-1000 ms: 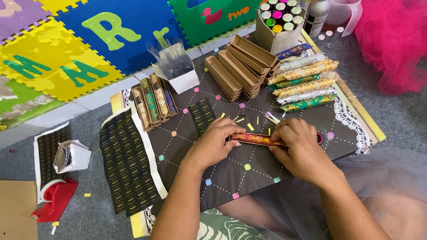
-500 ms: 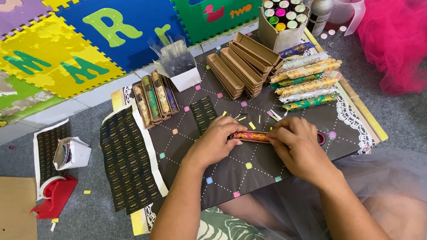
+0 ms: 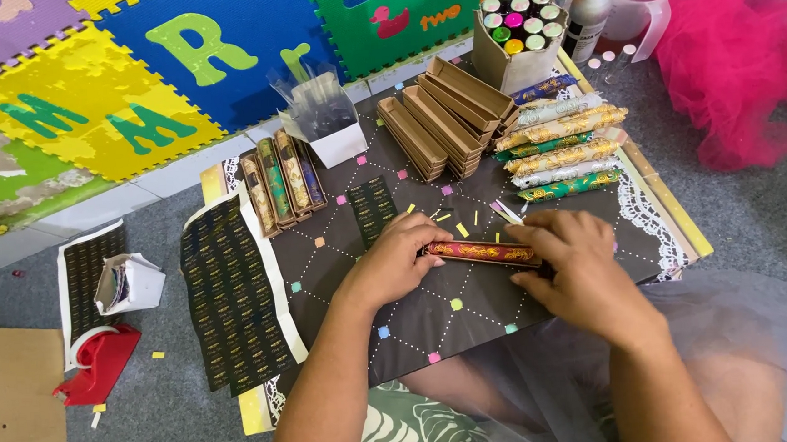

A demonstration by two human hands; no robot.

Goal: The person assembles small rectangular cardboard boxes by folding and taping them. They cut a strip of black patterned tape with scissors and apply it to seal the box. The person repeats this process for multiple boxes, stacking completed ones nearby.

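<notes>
A long, thin red stick with gold pattern (image 3: 486, 252) lies crosswise on a black work board (image 3: 418, 324). My left hand (image 3: 396, 262) grips its left end with the fingertips. My right hand (image 3: 573, 260) is closed over its right end and hides that part. Both hands rest on the board, near its middle. Small yellow paper scraps (image 3: 453, 222) lie just beyond the stick.
Patterned wrapped sticks (image 3: 557, 147) are stacked at the board's right, brown trays (image 3: 442, 118) behind, filled trays (image 3: 277, 183) at left. A box of coloured-cap bottles (image 3: 518, 31), a white box (image 3: 329, 129), black sticker sheets (image 3: 234, 294), a red tape dispenser (image 3: 97, 362) and pink tulle (image 3: 747, 54) surround it.
Both hands stay on the red stick. The stick and the fingers have shifted only slightly on the board.
</notes>
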